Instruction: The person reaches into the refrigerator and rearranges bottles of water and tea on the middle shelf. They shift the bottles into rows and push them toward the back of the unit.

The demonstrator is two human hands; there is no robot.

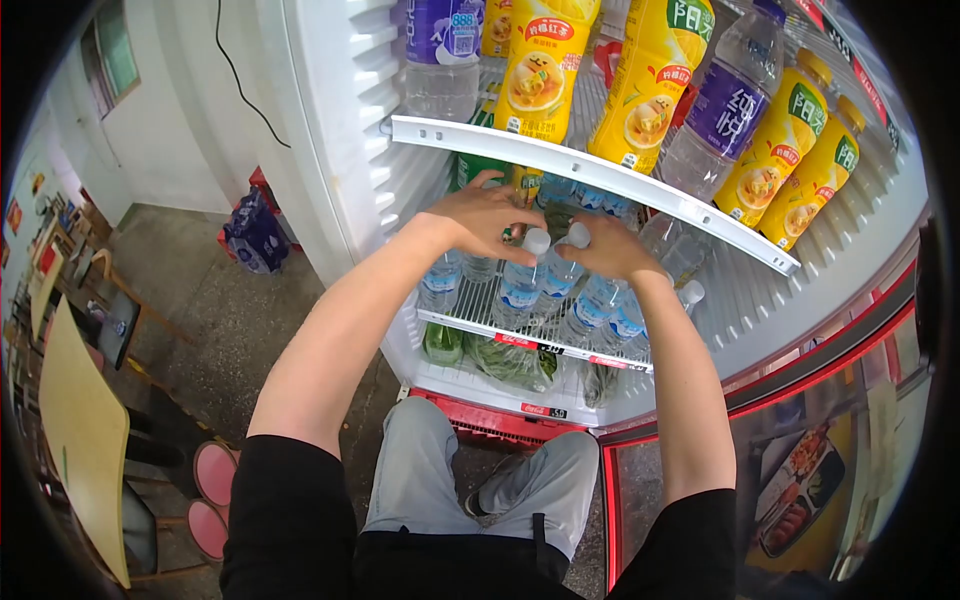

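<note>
Both my arms reach into an open drinks fridge. My left hand curls around the top of a bottle on the middle wire shelf, its fingers partly hiding that bottle. My right hand rests over the caps of clear water bottles with white caps and blue labels, beside the left hand. Whether it grips one I cannot tell. More water bottles stand in rows under both hands.
The upper shelf carries yellow drink bottles and purple-labelled water bottles. Green bottles lie on the bottom shelf. The red-framed fridge door stands open at right. A bottle pack and chairs stand at left.
</note>
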